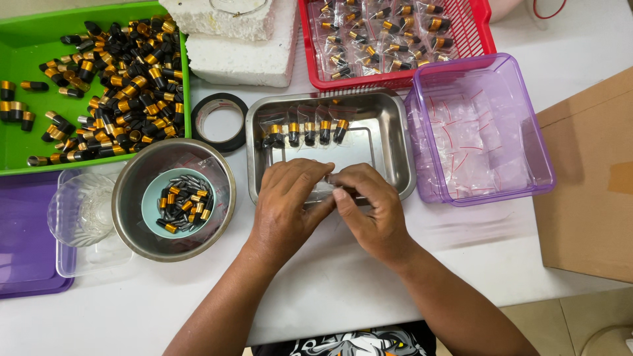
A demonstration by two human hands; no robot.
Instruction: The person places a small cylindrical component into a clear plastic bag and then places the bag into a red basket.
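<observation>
My left hand (pixel 287 207) and my right hand (pixel 369 211) meet over the front edge of a steel tray (pixel 395 148), fingertips pinched together on a small clear plastic bag (pixel 330 181). The bag's contents are hidden by my fingers. Along the back of the tray lies a row of several small clear bags, each holding a black-and-gold cap piece (pixel 306 132). Left of my hands stands a steel bowl (pixel 135 178) with a teal dish (pixel 153 198) of black-and-gold pieces inside.
A green tray (pixel 26 66) heaped with black-and-gold pieces sits at the back left. A red basket (pixel 484 29) holds filled bags. A purple bin (pixel 521 112) holds clear bags. Tape roll (pixel 221 122), foam blocks (pixel 244 59), cardboard box (pixel 587 184), clear container (pixel 82 211).
</observation>
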